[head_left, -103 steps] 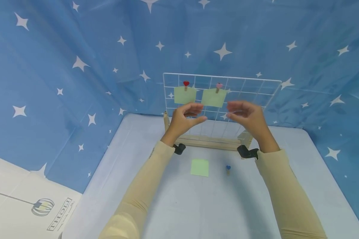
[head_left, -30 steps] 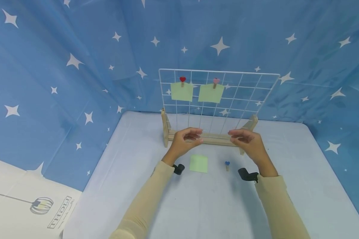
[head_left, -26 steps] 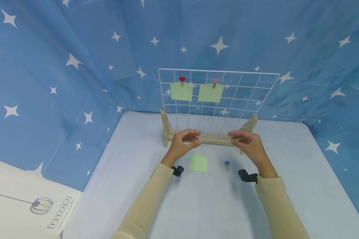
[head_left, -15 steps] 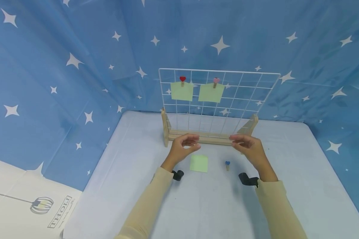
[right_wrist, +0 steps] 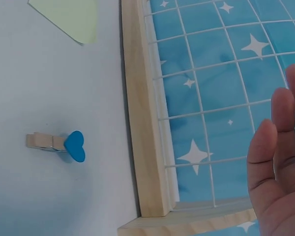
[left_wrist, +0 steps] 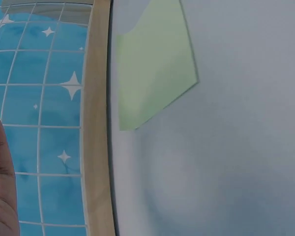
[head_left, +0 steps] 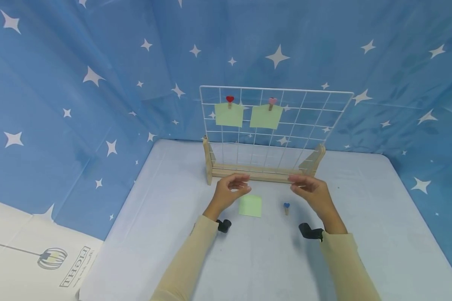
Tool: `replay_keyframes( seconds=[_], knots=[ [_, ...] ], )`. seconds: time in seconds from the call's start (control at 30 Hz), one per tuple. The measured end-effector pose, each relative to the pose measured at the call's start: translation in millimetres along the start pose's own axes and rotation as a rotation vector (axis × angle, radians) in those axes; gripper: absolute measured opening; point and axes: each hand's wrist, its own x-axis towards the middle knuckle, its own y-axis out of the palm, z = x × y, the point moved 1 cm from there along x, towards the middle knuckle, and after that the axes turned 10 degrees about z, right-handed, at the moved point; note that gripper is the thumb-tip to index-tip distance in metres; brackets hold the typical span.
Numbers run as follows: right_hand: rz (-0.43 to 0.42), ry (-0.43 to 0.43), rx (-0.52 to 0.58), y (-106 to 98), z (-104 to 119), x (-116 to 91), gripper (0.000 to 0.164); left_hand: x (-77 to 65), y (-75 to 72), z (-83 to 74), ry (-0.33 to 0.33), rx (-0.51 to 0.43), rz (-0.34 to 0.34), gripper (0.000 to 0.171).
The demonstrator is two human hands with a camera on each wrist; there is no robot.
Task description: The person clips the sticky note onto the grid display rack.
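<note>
My left hand hovers above the table in front of the rack's wooden base, fingers relaxed and holding nothing. Just below and right of it in the head view lies a green sticky note. My right hand is raised likewise, its fingers loosely bent around nothing. Near it on the table rests a small wooden clothespin with a blue heart on one end. Behind both hands stands a white wire grid rack. Two green notes hang on it, the left note by a red-heart clothespin, the right note by a pink-heart clothespin.
The rack's wooden base runs across the back of the white-covered table. A blue star-patterned curtain hangs behind and at both sides. At lower left is a pale printed sheet with a lamp drawing.
Both hands have come down and back from beside the hanging notes to above the table in front of the rack. The loose note and the blue-heart clothespin have stayed on the table.
</note>
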Motion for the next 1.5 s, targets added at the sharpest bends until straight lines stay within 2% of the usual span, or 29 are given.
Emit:
replay_keyframes(
  seconds=[0.17, 0.4, 0.77, 0.97, 1.13, 1.3, 1.5],
  knots=[
    [0.005, 0.002, 0.049, 2, -6, -3, 0.028, -3.0, 1.5, 8.1, -0.007, -0.018, -0.007, 0.038],
    [0.01, 0.009, 0.053, 4, -12, -6, 0.027, -6.9, 3.9, 16.3, -0.017, -0.031, -0.016, 0.043],
    [0.022, 0.103, 0.058, 5, -21, -8, 0.033, -10.1, 9.7, 28.8, -0.071, -0.06, -0.031, 0.039],
    [0.04, 0.148, 0.019, 6, -29, -7, 0.034, -13.3, 12.3, 32.9, -0.13, -0.058, -0.027, 0.041],
    [0.054, 0.151, 0.018, 7, -35, -8, 0.033, -13.6, 13.3, 35.9, -0.159, -0.054, -0.012, 0.042],
    [0.047, 0.148, 0.014, 7, -40, -9, 0.031, -13.7, 12.3, 38.3, -0.205, -0.033, -0.029, 0.04],
    [0.054, 0.198, 0.002, 9, -46, -10, 0.032, -14.5, 11.0, 39.8, -0.277, 0.02, -0.045, 0.038]
  ],
)
